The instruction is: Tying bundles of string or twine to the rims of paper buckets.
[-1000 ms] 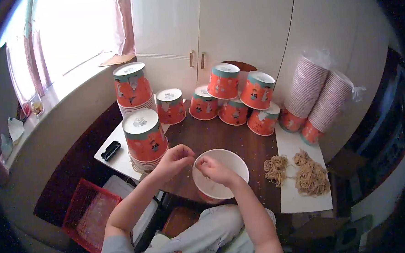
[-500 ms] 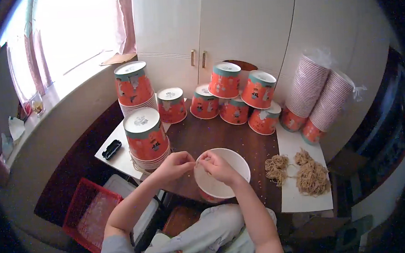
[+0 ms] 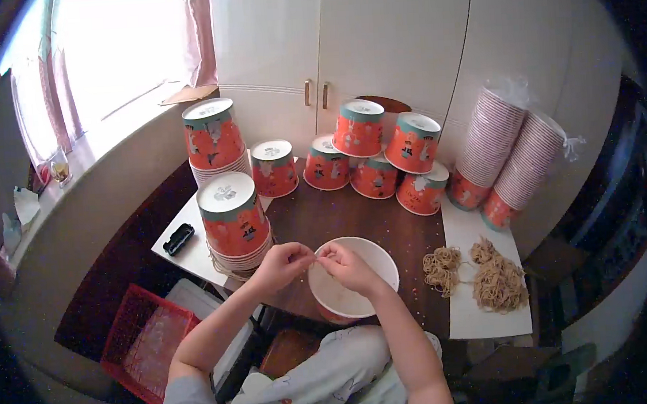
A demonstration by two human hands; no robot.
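Observation:
My left hand (image 3: pixel 285 265) and my right hand (image 3: pixel 347 268) meet at the left rim of an upright paper bucket (image 3: pixel 382 281), white inside. Both sets of fingers are pinched together, the fingertips almost touching. Whatever sits between them is too small to make out. The bucket stands at the near edge of the dark brown table (image 3: pixel 317 213), just in front of my lap. Close beyond my left hand is a stack of upturned orange and teal paper buckets (image 3: pixel 236 228), with tan string round its bottom rims.
Loose bundles of tan string (image 3: pixel 499 285) lie on a white board (image 3: pixel 483 325) at the right. Upturned buckets (image 3: pixel 327 165) line the table's back, some piled up. Tall bagged bucket stacks (image 3: pixel 492 134) lean right. A black tray (image 3: pixel 179 239) and red basket (image 3: pixel 119 352) are left.
My right hand has shifted slightly, and its fingertips have come closer to my left hand's. The bucket has moved a touch to the left.

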